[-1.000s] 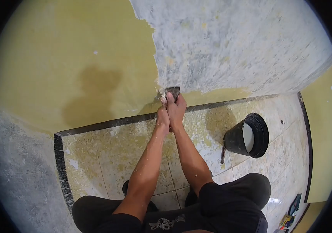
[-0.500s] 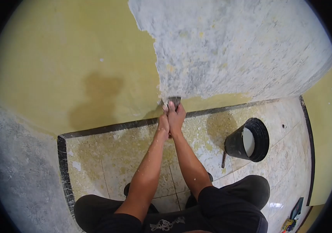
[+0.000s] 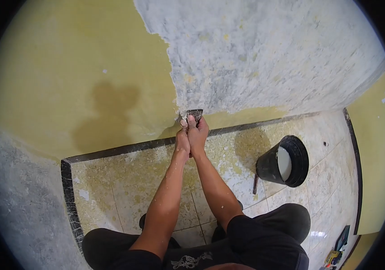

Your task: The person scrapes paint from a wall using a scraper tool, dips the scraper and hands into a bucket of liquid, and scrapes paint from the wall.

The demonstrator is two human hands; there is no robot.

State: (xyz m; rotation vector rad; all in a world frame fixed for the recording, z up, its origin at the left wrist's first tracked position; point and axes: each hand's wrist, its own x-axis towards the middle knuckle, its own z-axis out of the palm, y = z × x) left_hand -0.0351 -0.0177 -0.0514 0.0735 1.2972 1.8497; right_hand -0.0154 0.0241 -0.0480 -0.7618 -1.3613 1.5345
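Observation:
Both my hands are together low on the wall, closed round a flat dark scraper whose blade lies at the border of the yellow paint and the bare grey-white wall. My right hand grips the scraper, thumb towards the blade. Pressed against its left side is my left hand, its fingers also wrapped at the tool; the handle is hidden between them. Pale paint shreds cling by the left fingertips. Below the blade a strip of yellow paint remains above the black skirting.
A black bucket with whitish liquid stands tilted-looking on the tiled floor to the right, a thin stick-like object beside it. Paint flakes cover the floor below the wall. Several small items lie at the lower right.
Across the frames the view shifts slightly. My hands stay together on the scraper, near the same low part of the paint border, with little visible movement against the wall.

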